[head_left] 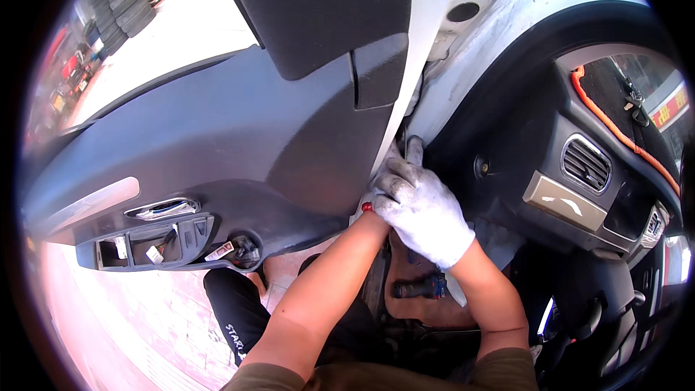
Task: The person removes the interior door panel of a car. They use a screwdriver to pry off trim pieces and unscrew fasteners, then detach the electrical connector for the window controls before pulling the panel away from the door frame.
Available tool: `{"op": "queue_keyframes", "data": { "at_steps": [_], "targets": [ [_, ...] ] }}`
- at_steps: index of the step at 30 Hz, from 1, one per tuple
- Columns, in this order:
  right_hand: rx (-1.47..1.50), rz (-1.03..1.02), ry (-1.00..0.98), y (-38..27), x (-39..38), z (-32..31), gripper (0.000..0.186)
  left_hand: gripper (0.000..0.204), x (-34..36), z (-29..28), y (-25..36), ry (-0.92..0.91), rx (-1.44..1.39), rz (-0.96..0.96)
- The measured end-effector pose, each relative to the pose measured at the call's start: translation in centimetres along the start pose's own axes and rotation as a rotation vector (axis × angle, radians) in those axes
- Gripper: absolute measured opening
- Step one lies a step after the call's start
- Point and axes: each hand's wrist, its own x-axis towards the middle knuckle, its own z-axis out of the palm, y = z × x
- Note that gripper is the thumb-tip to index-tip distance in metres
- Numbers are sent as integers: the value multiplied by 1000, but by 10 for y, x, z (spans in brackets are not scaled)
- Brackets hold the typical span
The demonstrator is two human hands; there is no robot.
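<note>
Both my hands wear white work gloves smudged grey and meet in the narrow gap between the open car door (217, 130) and the white door frame (470, 94). My right hand (428, 210) lies on top, its fingers curled and one finger pointing up into the gap. What its fingers close on is hidden. Beneath it, my left hand (364, 201) is mostly covered, so its fingers do not show clearly. A red bead (367, 206) sits at my left wrist. The dark door panel's edge is right beside both hands.
Right stands the dashboard with an air vent (586, 164) and an orange cord (615, 124). A dark-and-blue tool (421, 287) lies on the car floor. Loose connectors (156, 253) show in the door's armrest opening. Stacked tyres (124, 3) stand outside, far left.
</note>
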Motion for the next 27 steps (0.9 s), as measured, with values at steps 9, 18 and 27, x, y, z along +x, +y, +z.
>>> {"op": "queue_keyframes", "data": {
  "at_steps": [9, 18, 27],
  "targets": [
    [310, -110, 351, 12, -26, 6, 26, 61, 28, 13, -4, -109, -1097, -445],
    [200, -61, 329, 2, -9, 16, 23, 74, 23, -6, -5, -216, -1164, -446],
    [208, 195, 321, -14, 26, 5, 5, 73, 12, -23, -10, -79, -1030, -316]
  ]
}}
